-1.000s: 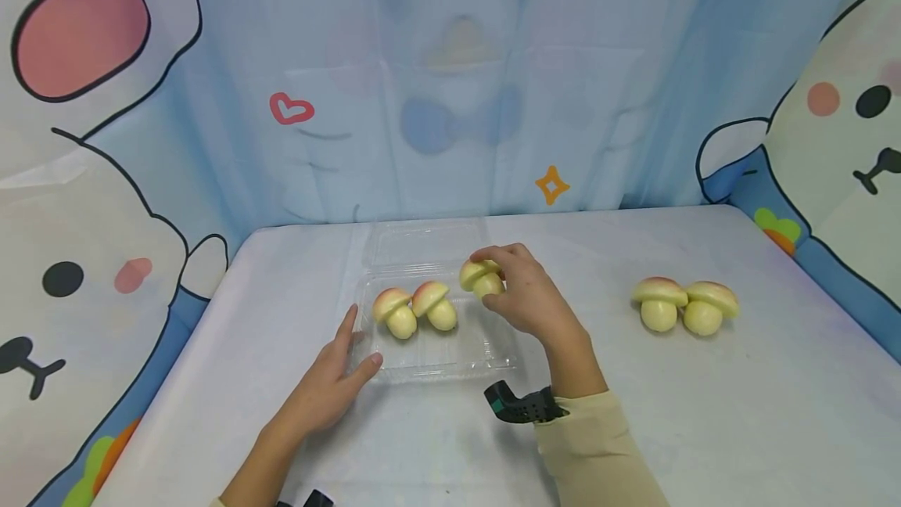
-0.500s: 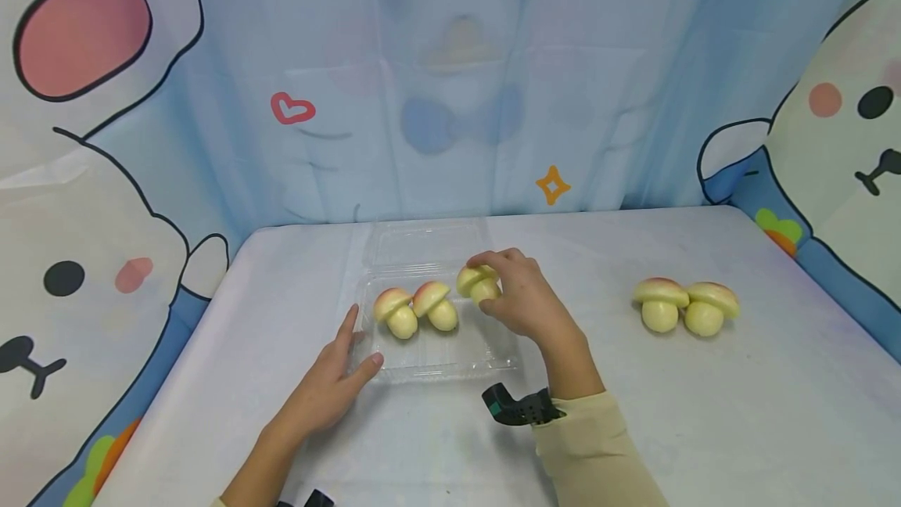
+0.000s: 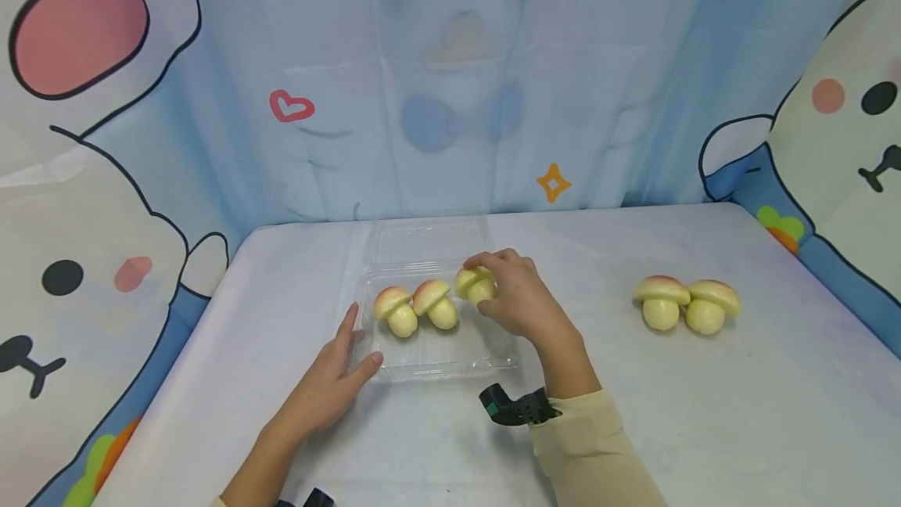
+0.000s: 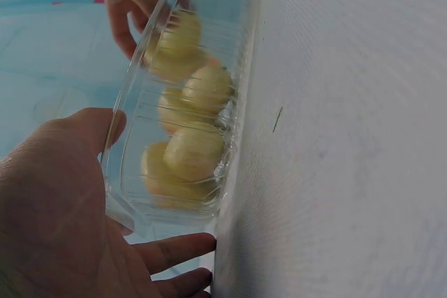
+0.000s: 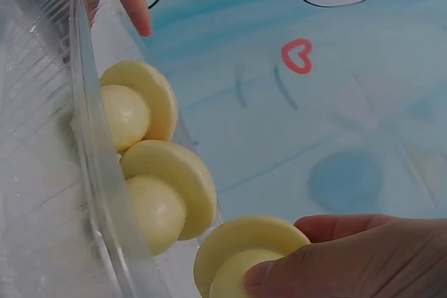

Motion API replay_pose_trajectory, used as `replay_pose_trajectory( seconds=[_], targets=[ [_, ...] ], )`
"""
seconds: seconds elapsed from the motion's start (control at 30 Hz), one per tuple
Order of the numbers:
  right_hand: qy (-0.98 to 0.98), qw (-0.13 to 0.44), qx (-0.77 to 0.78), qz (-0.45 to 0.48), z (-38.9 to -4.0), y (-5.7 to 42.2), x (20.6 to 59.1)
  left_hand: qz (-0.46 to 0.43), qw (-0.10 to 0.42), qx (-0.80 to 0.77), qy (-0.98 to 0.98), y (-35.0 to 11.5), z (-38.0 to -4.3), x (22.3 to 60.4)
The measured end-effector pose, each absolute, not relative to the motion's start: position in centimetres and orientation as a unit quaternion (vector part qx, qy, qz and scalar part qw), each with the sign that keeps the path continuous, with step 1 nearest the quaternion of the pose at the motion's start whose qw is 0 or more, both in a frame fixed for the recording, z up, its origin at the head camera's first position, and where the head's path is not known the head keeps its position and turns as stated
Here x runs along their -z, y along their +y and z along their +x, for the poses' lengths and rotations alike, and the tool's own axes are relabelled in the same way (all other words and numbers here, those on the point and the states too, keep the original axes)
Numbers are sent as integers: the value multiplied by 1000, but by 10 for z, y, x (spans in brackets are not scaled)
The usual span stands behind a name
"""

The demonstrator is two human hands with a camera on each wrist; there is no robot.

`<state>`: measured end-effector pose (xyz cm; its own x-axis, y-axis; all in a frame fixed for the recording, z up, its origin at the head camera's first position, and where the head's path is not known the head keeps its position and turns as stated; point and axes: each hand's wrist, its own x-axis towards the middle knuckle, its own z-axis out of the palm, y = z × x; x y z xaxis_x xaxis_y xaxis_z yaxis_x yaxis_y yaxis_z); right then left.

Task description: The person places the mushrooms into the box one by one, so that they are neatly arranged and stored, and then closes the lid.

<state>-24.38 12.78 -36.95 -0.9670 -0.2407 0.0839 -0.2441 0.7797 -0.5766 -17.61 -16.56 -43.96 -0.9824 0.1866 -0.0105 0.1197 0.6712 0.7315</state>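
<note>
A clear plastic clamshell box (image 3: 450, 362) lies with its lid folded back, and two toy mushrooms, yellow with reddish caps, rest side by side in its left half: the left mushroom (image 3: 396, 311) and the middle mushroom (image 3: 436, 305). My right hand (image 3: 519, 296) pinches a third mushroom (image 3: 473, 283) between thumb and fingers, over the right part of the box. In the right wrist view that held mushroom (image 5: 244, 252) is close beside the other two. My left hand (image 3: 331, 382) rests at the box's left front corner, fingers extended, thumb touching its rim in the left wrist view.
Two more mushrooms (image 3: 686, 305) stand together on the white tablecloth (image 3: 704, 413) at the right. The transparent lid (image 3: 428, 245) lies toward the back edge of the table. Behind hangs a blue cartoon curtain (image 3: 338, 61).
My right hand has moved slightly left and down with its mushroom, closer to the two in the box. The left hand stays in place.
</note>
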Motion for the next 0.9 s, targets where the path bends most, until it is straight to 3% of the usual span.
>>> replay_pose_trajectory(
  seconds=[0.9],
  targets=[
    [-955,-6,-267,128,-245,119,383,92,41,-399,911,-165,-173,434]
  ],
)
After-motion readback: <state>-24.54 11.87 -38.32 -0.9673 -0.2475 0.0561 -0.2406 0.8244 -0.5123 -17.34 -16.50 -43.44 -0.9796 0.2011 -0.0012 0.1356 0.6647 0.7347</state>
